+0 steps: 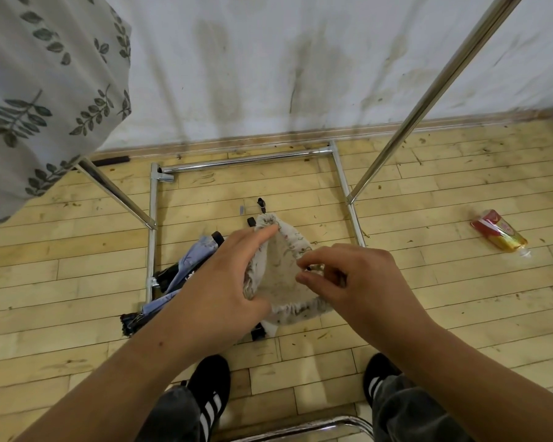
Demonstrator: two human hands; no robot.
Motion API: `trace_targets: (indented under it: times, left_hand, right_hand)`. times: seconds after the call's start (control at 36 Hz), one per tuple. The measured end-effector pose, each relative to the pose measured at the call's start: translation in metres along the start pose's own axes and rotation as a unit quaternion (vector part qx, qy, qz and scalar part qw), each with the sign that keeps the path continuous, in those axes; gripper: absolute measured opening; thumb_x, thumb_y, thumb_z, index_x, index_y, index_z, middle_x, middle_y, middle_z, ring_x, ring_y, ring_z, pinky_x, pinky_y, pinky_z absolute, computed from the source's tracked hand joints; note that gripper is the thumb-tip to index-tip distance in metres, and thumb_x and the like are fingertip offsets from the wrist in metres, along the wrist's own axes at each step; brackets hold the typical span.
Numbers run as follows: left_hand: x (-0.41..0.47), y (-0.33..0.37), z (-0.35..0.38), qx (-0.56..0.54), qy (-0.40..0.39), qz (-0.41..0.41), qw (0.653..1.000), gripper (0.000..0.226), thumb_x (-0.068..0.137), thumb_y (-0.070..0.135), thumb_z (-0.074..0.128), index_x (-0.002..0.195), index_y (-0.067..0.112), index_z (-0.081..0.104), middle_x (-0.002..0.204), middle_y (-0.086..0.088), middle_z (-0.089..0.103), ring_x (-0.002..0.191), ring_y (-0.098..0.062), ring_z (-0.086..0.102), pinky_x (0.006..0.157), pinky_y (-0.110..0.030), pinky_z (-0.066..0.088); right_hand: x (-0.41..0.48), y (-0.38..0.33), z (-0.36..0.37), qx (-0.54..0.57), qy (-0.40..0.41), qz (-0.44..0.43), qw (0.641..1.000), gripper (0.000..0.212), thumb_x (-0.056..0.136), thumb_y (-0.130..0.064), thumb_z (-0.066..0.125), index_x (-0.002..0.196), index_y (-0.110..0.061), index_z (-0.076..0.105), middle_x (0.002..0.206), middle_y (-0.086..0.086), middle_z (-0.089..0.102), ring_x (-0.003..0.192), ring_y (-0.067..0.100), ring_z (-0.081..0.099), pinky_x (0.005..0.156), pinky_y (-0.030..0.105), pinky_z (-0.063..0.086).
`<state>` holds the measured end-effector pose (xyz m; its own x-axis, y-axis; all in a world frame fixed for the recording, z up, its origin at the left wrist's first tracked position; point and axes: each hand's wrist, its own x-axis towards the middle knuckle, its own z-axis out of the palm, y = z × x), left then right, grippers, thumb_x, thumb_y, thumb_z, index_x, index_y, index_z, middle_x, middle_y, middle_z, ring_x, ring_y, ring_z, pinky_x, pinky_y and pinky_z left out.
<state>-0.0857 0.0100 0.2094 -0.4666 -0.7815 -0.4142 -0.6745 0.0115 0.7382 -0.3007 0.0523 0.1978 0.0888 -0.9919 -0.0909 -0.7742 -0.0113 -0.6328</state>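
A small pale patterned garment (280,269) with a gathered elastic edge is held up in front of me over the wooden floor. My left hand (227,282) grips its left side, thumb underneath and fingers along the top edge. My right hand (348,275) pinches the right rim between thumb and forefinger, where a small dark clip shows at the fingertips. A pile of blue and black clothes (179,279) lies on the floor below, partly hidden by my left arm.
A chrome clothes rack base (246,161) frames the floor ahead, with slanting poles (428,100) on the right and left. A leaf-print cloth (39,90) hangs at upper left. A red and yellow packet (498,231) lies at right. My black shoes (209,393) stand below.
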Motion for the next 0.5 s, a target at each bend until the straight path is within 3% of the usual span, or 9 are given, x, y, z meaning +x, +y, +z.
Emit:
trace_targets:
  times: [0.19, 0.31, 0.5]
  left_hand:
    - [-0.0002, 0.0008, 0.0003, 0.0, 0.006, 0.003, 1.0, 0.093, 0.09, 0.013, 0.071, 0.156, 0.054, 0.02, 0.151, 0.038, 0.024, 0.138, 0.009, 0.034, 0.109, -0.021, 0.042]
    - [-0.0002, 0.0011, 0.0003, 0.0, 0.003, 0.003, 1.0, 0.095, 0.089, 0.012, 0.071, 0.155, 0.056, 0.019, 0.153, 0.037, 0.024, 0.14, 0.007, 0.035, 0.112, -0.024, 0.043]
    - [-0.0003, 0.0016, 0.0003, 0.002, 0.005, 0.007, 1.0, 0.095, 0.089, 0.012, 0.07, 0.155, 0.056, 0.018, 0.152, 0.038, 0.024, 0.139, 0.007, 0.035, 0.11, -0.023, 0.043]
  right_hand:
    - [-0.0001, 0.0011, -0.0003, 0.007, 0.0, 0.005, 1.0, 0.028, 0.087, -0.045, 0.073, 0.114, -0.036, 0.075, 0.069, -0.02, 0.056, 0.077, 0.001, 0.059, 0.066, 0.008, 0.049]
    - [-0.0007, 0.0029, 0.0006, 0.004, 0.002, 0.015, 1.0, 0.027, 0.089, -0.032, 0.077, 0.116, -0.032, 0.074, 0.065, -0.017, 0.053, 0.077, 0.0, 0.058, 0.068, 0.004, 0.046]
    - [-0.0009, 0.006, 0.0011, 0.005, -0.008, 0.054, 0.998, 0.037, 0.091, -0.027, 0.076, 0.125, -0.036, 0.065, 0.063, -0.009, 0.056, 0.078, 0.005, 0.059, 0.069, 0.011, 0.048]
